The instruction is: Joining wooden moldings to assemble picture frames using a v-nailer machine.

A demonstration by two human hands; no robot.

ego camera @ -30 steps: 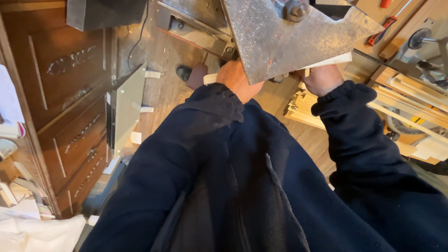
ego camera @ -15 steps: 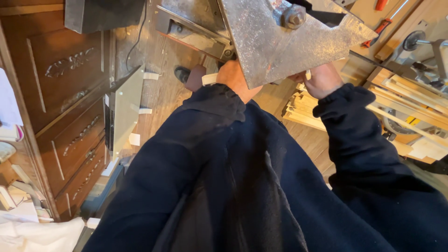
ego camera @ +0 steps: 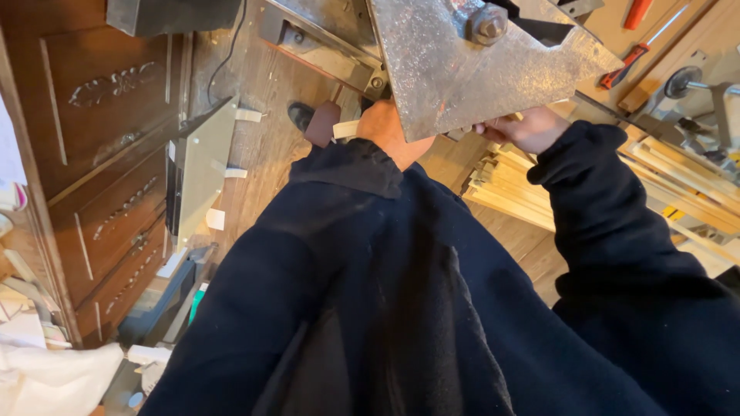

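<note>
Leaning closer than a moment before, we kept our left hand [ego camera: 393, 127] on a pale wood strip [ego camera: 346, 129] under the metal plate [ego camera: 478, 69]; our right hand [ego camera: 532, 129] gripped sticks beside the stack [ego camera: 509, 189].

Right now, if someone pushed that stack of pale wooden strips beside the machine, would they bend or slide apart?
The wooden strips look thin and long, so a single one would probably flex a little yet feel light. They lie loosely stacked, ends uneven, so a push would likely make them slide apart rather than move together. Their flat sides suggest they would not roll.
</note>
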